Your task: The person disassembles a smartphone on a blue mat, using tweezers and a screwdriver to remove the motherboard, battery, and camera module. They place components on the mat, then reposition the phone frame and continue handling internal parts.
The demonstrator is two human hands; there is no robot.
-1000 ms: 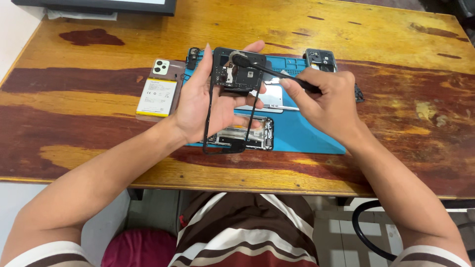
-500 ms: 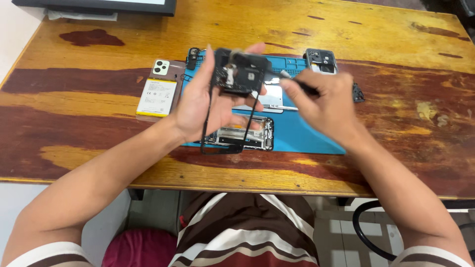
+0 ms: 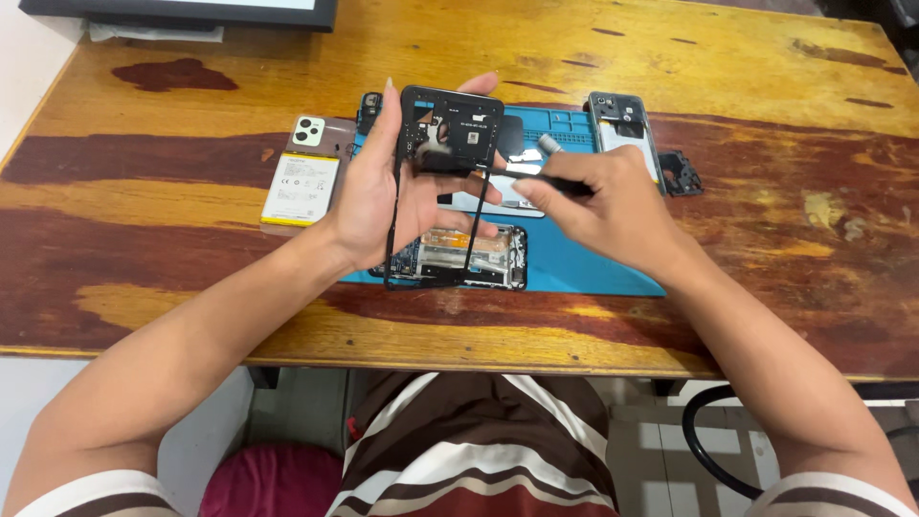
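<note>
My left hand (image 3: 383, 196) grips the frame (image 3: 442, 182) upright above the mat (image 3: 584, 268), fingers wrapped around its edge; my right hand (image 3: 613, 206) pinches the tool (image 3: 536, 178). I'd brace the frame and pry gently.

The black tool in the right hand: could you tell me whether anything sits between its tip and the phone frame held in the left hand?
Nothing visible does: the black tool in the right hand already meets the phone frame held up by the left hand.

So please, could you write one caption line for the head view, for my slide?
Left hand holds black plastic phone frame; right hand applies thin black tool above blue mat.
</note>
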